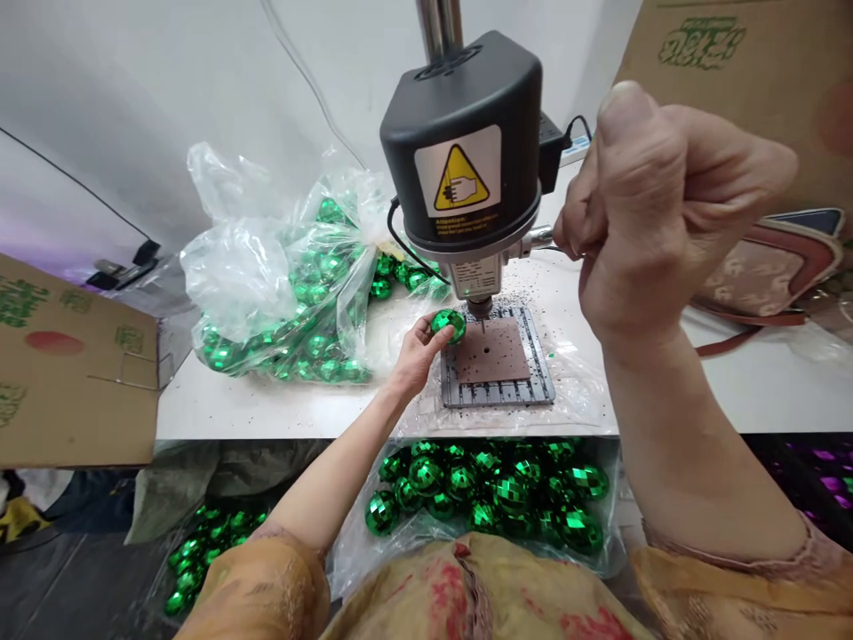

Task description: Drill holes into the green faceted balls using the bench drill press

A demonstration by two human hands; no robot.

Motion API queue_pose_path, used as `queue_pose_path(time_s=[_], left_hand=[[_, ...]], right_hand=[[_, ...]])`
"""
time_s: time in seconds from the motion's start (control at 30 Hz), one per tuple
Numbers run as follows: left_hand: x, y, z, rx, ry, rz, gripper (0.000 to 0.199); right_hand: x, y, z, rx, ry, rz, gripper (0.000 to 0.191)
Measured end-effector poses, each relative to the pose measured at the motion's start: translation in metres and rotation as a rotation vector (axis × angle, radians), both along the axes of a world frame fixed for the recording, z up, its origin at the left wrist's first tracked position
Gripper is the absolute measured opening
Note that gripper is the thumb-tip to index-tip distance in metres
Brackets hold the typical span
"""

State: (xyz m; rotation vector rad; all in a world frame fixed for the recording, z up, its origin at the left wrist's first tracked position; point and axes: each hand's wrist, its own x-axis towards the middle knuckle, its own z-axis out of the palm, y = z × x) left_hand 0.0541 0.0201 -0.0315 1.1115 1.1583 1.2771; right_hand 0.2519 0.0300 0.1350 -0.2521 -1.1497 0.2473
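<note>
Label reading "Attention" fronts black drill press; left hand pinches green mirrored ball, right hand grips the machine's lever.

Orange sleeves, pinkish cuffs, tan garment front, red blotches, gathered central seam

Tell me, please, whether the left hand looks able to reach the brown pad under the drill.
Probably yes: the left hand, holding a green ball, is beside the brown pad, whose near side looks unobstructed, though the drill hangs above it.
</note>
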Motion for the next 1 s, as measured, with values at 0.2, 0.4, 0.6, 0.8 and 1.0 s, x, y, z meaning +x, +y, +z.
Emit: queue_pose_path(time_s=[0.2,0.4,0.6,0.8,1.0], left_hand=[[0.009,0.001,-0.013,0.087,0.050,-0.052,0.060],[0.021,-0.001,-0.018,0.097,0.155,-0.118,0.060],[0.024,-0.003,-0.015,0.097,0.197,-0.180,0.058],[0.028,-0.003,-0.015,0.118,0.239,-0.220,0.060],[0.025,-0.005,-0.023,0.178,0.303,-0.212,0.062]], right_hand=[[0.000,-0.001,0.000,0.002,-0.005,0.022,0.053],[0.000,-0.005,0.000,-0.055,-0.003,0.013,0.056],[-0.001,-0.010,0.002,-0.119,-0.056,-0.093,0.063],[-0.002,-0.009,0.001,-0.138,-0.058,-0.118,0.065],[-0.002,-0.011,0.002,-0.119,-0.044,-0.096,0.064]])
